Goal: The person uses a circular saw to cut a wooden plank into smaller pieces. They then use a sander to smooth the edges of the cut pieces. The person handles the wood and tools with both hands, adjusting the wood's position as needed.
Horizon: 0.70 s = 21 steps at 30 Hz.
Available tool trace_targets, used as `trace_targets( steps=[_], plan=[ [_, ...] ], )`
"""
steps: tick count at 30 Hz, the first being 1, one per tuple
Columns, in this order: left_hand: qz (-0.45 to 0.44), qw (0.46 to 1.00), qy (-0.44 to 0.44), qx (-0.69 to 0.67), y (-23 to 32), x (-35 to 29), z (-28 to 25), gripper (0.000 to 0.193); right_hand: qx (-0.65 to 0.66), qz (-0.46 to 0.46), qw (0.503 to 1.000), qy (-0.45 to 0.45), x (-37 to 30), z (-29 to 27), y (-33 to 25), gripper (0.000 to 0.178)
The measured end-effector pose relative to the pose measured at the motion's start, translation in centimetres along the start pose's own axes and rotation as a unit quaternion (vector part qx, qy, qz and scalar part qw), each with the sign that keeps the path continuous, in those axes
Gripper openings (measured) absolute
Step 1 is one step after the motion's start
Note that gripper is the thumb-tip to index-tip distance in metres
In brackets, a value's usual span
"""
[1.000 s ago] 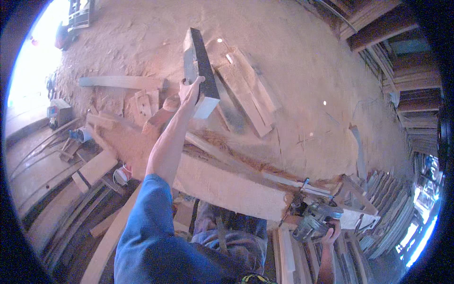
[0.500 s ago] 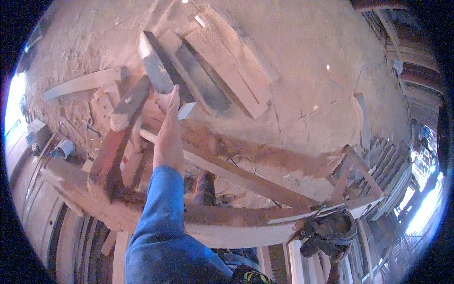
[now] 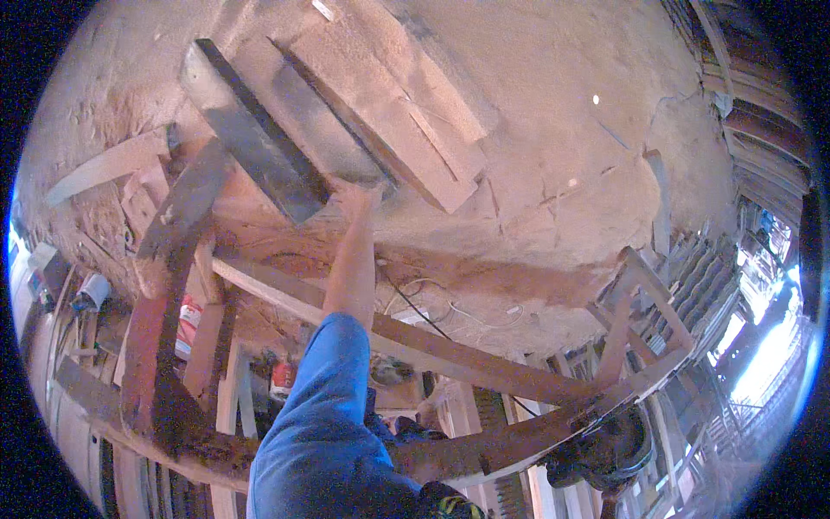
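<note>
On the dusty brown dirt floor (image 3: 553,95), a long dark-grey wooden block (image 3: 251,134) is laid on a slant, with its near end by the left hand (image 3: 356,199). The hand is held out on a bare arm with a blue cloth sleeve (image 3: 316,415). It is seen just beside the near right corner of the block. The fingers are blurred, so it cannot be told if they are spread or pressed together, or if the wood is touched. A flat grey wooden board (image 3: 320,112) is set just right of the block, and wide tan wooden boards (image 3: 380,104) are laid past it on much the same slant.

A dark, round power saw (image 3: 605,450) is seen at the near edge of a long brown wooden beam (image 3: 475,451), close to its right end. The right hand (image 3: 610,495) is mostly hidden in the dark by the saw, so it cannot be told how its fingers are placed. By that right end, a three-sided brown wooden frame (image 3: 664,303) can be seen, with wavy grey sheets (image 3: 696,281) piled beside it. Near the beam's left end, a thick red-brown wooden post (image 3: 156,346) is seen, and a small white bucket (image 3: 91,292) is placed near the floor's left edge
</note>
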State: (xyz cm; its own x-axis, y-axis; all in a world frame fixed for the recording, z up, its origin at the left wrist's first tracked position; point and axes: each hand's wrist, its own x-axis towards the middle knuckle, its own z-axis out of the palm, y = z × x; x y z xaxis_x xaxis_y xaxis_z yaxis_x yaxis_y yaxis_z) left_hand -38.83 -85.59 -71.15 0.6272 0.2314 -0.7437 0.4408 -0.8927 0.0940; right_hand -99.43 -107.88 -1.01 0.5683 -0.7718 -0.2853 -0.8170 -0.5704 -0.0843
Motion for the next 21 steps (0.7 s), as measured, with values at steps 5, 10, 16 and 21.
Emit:
trace_targets(
  steps=[5,10,16,21],
  plan=[
    [-0.145,0.985,-0.023,-0.092,2.6,-1.3,3.1,0.155,-0.024,0.012,0.999,-0.021,0.2,-1.5,-0.1,0.056],
    [-0.145,0.985,-0.006,-0.097,4.1,-2.4,1.5,0.150,-0.026,0.014,0.999,-0.025,-0.1,-1.5,-0.3,0.058],
    [-0.060,0.995,0.053,-0.058,2.9,-5.4,-4.7,0.142,0.012,-0.008,1.000,-0.003,-0.7,0.8,1.7,0.059],
    [-0.109,0.994,0.003,-0.032,9.1,-11.9,-15.9,0.133,0.049,-0.032,0.998,0.035,-1.9,3.6,2.5,0.060]
  ],
)
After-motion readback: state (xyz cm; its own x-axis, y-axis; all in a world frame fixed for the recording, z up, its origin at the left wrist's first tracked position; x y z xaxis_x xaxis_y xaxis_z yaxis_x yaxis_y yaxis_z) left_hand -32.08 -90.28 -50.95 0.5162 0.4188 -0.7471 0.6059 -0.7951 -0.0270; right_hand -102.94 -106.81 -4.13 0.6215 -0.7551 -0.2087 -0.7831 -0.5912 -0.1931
